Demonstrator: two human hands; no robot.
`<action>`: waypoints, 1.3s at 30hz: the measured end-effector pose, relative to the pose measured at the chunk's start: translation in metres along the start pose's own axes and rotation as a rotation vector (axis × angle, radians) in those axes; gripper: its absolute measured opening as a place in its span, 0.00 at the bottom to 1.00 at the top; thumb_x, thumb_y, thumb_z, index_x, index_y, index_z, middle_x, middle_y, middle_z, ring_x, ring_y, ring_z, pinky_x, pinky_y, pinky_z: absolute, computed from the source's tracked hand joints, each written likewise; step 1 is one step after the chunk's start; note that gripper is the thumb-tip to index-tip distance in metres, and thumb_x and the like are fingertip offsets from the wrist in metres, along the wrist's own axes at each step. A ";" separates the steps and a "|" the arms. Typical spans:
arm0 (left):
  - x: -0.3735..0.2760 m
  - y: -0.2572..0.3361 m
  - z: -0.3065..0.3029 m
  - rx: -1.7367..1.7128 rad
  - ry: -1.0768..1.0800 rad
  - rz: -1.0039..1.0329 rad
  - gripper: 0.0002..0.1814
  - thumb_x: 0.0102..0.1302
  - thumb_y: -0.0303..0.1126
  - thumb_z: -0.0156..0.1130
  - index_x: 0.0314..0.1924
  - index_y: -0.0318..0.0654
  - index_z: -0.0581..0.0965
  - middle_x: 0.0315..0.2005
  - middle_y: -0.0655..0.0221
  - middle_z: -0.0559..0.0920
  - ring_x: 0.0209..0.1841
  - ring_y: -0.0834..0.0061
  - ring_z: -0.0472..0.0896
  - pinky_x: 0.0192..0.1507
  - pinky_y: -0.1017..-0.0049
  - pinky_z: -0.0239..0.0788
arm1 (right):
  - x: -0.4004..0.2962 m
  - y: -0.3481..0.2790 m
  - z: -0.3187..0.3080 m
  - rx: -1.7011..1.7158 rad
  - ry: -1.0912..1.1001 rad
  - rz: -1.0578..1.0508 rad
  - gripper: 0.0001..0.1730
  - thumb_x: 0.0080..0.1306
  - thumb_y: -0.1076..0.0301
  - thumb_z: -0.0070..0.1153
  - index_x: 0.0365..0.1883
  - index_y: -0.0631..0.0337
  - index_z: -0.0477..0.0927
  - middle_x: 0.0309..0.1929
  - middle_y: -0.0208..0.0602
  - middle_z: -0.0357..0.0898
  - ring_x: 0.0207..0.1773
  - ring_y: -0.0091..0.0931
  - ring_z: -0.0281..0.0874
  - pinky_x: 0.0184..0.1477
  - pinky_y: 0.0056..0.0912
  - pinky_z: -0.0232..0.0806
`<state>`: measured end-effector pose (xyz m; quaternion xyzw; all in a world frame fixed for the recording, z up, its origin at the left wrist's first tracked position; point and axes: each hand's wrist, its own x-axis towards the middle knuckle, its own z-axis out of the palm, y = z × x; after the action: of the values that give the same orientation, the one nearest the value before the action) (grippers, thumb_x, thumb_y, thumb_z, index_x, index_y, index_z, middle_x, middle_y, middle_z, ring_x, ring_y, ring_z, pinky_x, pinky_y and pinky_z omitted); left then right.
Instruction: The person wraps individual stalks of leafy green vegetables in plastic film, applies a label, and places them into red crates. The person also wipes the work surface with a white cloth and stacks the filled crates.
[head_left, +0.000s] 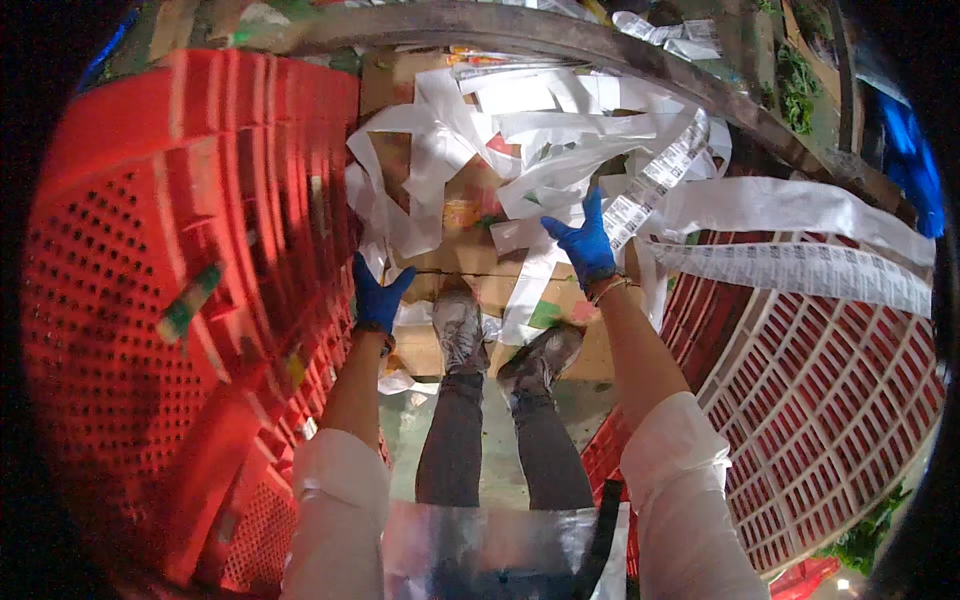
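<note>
My left hand (379, 296), in a blue glove, is beside the ribbed wall of a red plastic crate (292, 180). Its thumb and fingers are spread, and nothing shows between them. In a matching glove, my right hand (589, 240) reaches over a tangle of white paper strips (540, 157), thumb apart from the fingers. Right next to it runs a strip of printed labels (656, 180); whether the glove touches this strip I cannot tell. Under the strips lies flattened cardboard (472, 255), where my shoes (459, 330) also rest.
A white plastic lattice crate (825, 420) and red crate parts (697, 315) stand at the right, with a long strip of labels (795, 266) draped across. A dark curved bar (525, 26) crosses the far side. Leafy greens (796, 86) lie beyond it.
</note>
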<state>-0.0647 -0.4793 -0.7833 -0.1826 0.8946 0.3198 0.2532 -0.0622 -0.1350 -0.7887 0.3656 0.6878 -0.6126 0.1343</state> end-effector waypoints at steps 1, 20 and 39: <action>0.004 -0.011 0.003 -0.041 0.010 -0.013 0.60 0.45 0.46 0.75 0.68 0.29 0.46 0.67 0.51 0.53 0.70 0.62 0.50 0.69 0.69 0.40 | 0.006 -0.008 0.009 0.003 0.005 -0.076 0.61 0.52 0.72 0.68 0.71 0.56 0.35 0.71 0.45 0.46 0.54 0.28 0.68 0.40 0.29 0.70; -0.074 -0.023 0.057 -0.593 -0.497 -0.335 0.18 0.68 0.38 0.51 0.52 0.33 0.72 0.42 0.68 0.77 0.44 0.73 0.75 0.46 0.74 0.66 | -0.130 0.111 0.130 -0.171 -0.444 -0.078 0.16 0.62 0.63 0.48 0.46 0.60 0.76 0.49 0.49 0.75 0.52 0.43 0.72 0.51 0.40 0.65; -0.236 0.022 -0.066 -0.986 0.071 -0.875 0.09 0.55 0.32 0.53 0.18 0.44 0.69 0.16 0.73 0.68 0.21 0.75 0.67 0.26 0.73 0.60 | -0.318 -0.067 -0.056 0.359 -0.180 0.303 0.27 0.68 0.64 0.49 0.65 0.58 0.62 0.61 0.36 0.66 0.60 0.25 0.64 0.60 0.32 0.57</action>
<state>0.0924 -0.4680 -0.5940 -0.6342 0.4943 0.5535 0.2169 0.1294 -0.1885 -0.5255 0.4264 0.4906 -0.7280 0.2180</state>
